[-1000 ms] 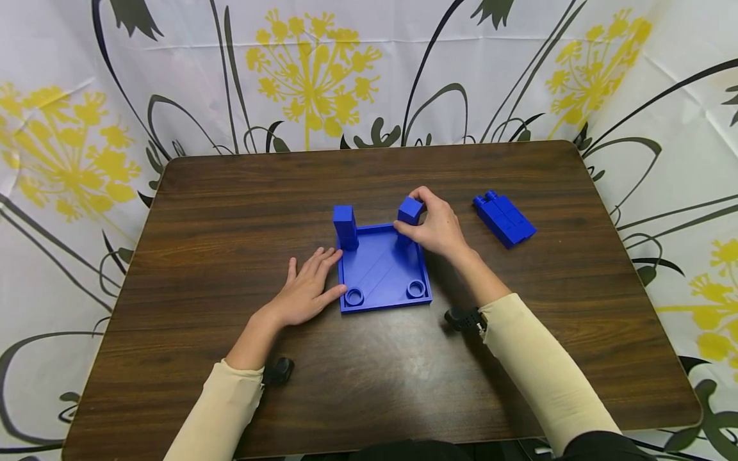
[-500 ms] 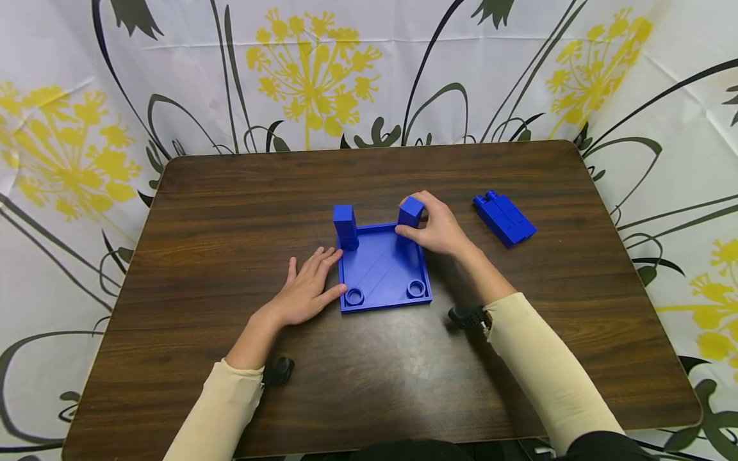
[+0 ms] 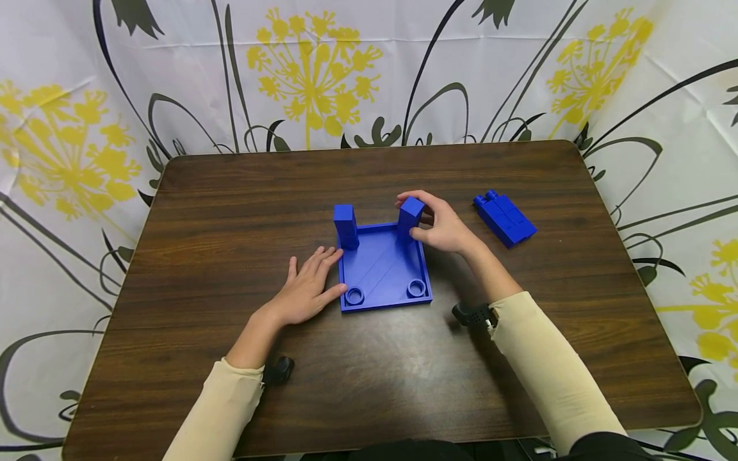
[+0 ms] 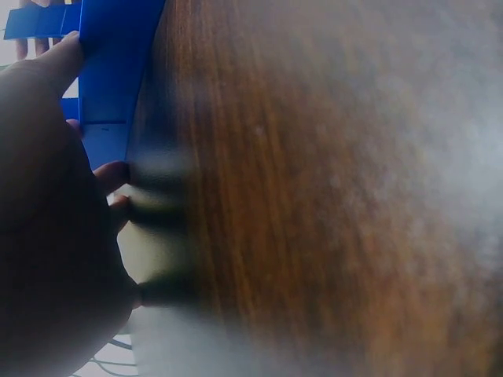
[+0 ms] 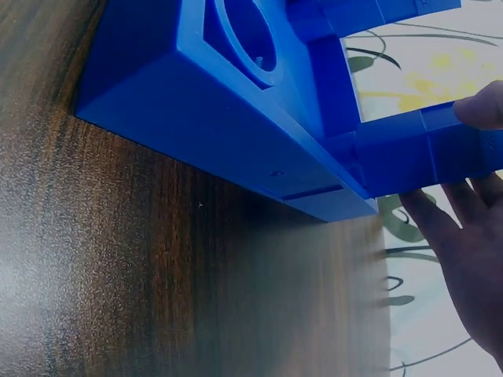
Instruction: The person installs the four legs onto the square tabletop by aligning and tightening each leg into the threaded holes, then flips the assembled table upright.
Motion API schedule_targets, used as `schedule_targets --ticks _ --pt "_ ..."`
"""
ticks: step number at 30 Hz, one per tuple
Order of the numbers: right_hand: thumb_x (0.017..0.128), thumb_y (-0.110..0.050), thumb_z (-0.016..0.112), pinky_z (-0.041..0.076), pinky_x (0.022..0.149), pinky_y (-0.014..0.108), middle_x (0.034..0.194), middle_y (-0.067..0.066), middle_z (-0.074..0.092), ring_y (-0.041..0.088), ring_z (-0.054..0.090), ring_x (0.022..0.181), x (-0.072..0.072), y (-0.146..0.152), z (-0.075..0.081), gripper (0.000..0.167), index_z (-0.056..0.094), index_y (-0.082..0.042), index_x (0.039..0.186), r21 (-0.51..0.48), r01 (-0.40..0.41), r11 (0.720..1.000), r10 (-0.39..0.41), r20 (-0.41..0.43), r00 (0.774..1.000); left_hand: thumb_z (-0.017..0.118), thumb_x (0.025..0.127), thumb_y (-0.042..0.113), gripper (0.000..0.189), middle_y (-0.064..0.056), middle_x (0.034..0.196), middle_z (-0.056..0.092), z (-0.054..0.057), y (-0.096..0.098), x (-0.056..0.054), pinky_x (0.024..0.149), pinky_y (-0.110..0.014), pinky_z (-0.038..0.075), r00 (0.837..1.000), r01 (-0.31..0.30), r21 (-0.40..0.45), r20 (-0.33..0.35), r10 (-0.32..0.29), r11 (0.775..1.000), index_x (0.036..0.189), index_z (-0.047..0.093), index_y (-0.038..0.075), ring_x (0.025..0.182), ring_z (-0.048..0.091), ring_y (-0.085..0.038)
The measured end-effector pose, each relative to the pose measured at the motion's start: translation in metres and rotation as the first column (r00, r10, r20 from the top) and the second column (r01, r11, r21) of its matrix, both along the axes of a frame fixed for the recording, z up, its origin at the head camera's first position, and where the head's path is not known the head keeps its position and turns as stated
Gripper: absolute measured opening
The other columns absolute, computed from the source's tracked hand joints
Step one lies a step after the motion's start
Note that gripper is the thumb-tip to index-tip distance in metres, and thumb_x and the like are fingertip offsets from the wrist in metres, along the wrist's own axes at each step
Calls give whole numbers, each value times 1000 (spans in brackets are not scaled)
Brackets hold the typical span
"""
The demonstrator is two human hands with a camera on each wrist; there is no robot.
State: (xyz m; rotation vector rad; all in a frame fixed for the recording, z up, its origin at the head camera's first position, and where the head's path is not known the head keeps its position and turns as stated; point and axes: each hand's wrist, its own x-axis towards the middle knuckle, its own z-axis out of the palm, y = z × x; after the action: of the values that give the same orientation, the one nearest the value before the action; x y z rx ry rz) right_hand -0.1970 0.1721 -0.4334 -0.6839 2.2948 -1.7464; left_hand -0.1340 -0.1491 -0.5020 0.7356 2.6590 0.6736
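One post (image 3: 407, 221), right hand (image 3: 446, 224) curled round it, may tip if bumped, its seating unclear; left hand (image 3: 301, 293) rests straight-fingered against the tray (image 3: 382, 272).

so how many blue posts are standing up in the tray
2: the left post at the far left corner of the blue tray, and the right post at its far right corner, with the right hand at it. None seems hidden.
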Motion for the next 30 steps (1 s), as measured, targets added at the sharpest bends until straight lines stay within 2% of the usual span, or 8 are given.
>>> schedule_targets --ticks 3,5,12,18,25,30 --pt "79 16 62 40 101 56 128 28 57 39 55 120 5 -1 10 54 51 7 130 -1 -7 1000 7 14 1000 39 100 60 73 -7 162 15 1 0 0 107 -68 -8 1000 2 9 -4 -2 1000 158 15 23 150 2 -27" --pt "79 15 63 40 100 57 127 29 57 40 55 119 6 0 12 52 51 8 130 3 -7 1000 7 12 1000 40 100 59 73 -9 162 16 2 1 1 107 -69 -8 1000 2 18 -6 -2 1000 158 16 22 150 3 -29" --pt "81 11 68 42 97 58 127 28 56 41 54 118 6 1 12 50 52 6 127 43 19 999 -20 4 1000 37 100 61 73 -7 162 14 2 1 0 107 -68 -8 1000 3 -1 -5 -3 1000 158 14 24 150 2 -27" --pt "81 7 71 45 95 56 124 24 57 38 56 113 6 0 13 46 54 5 124 87 70 994 -70 -3 998 43 100 56 72 -12 161 17 7 2 1 106 -70 -8 1000 9 24 -16 -9 1000 158 17 21 149 4 -32" --pt "81 4 74 45 94 58 122 22 58 38 56 114 -6 3 -16 49 54 2 125 108 109 988 -108 -14 994 39 100 59 73 -8 162 15 3 1 0 107 -68 -9 1000 4 -2 -2 -4 1000 158 15 23 150 1 -28" --pt "80 0 77 47 92 57 120 18 60 34 57 113 -8 4 -22 49 55 -2 124 113 124 986 -122 -23 992 37 99 61 73 -3 163 12 2 1 0 108 -66 -10 1000 -1 -21 18 1 1000 158 12 26 150 -2 -22"
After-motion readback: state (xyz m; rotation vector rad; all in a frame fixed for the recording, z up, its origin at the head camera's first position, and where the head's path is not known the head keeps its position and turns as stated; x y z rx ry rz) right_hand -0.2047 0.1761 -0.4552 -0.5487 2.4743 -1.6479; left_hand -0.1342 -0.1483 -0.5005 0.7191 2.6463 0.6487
